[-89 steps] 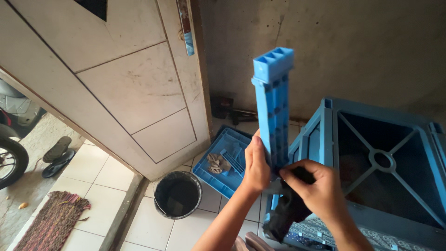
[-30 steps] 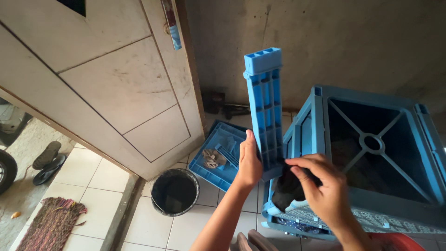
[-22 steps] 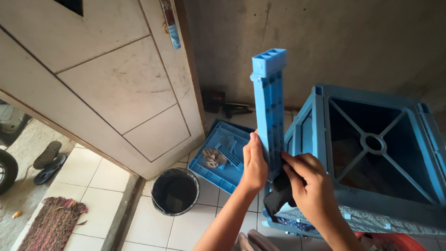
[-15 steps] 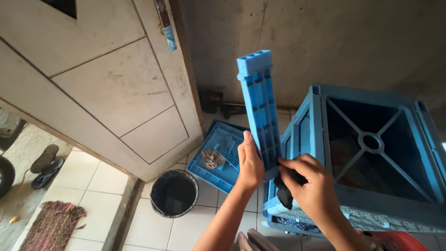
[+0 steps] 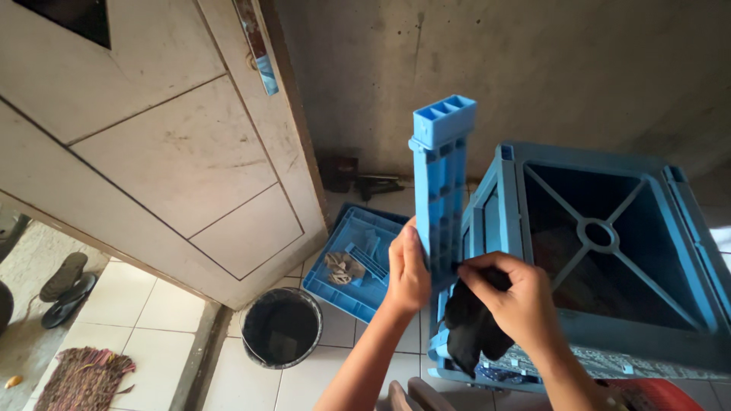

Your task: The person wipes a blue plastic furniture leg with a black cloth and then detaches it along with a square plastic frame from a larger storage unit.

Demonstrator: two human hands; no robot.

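1. Right hand [image 5: 521,293]: fingers curled shut, pinching a black cloth [image 5: 470,331]. The cloth bunches under the palm and hangs down in front of the cabinet's near edge. Fingertips press against the lower part of the blue plastic leg [image 5: 439,199].
2. Left hand [image 5: 407,270]: wrapped around the leg's lower section from its left side, thumb up along the edge, grip closed.
3. Blue plastic leg: long ribbed post, held nearly upright, tilted slightly; open-celled square end on top. It stands just beside the cabinet's left corner; whether they touch I cannot tell.
4. Blue plastic cabinet frame [image 5: 617,335]: open box, right of the hands, cross-braced panel with central ring visible inside.
5. Floor, tiled: black bucket [image 5: 282,328] below left of the hands; beyond it a blue tray-like panel [image 5: 352,262] lying flat with a crumpled rag [image 5: 340,267] on it.
6. Far left: woven mat [image 5: 82,377], dark sandals [image 5: 67,283] outside the threshold.
7. Farthest: panelled door [image 5: 160,144] leaning open, grey concrete wall [image 5: 487,68], dark tools [image 5: 365,181] at its base.
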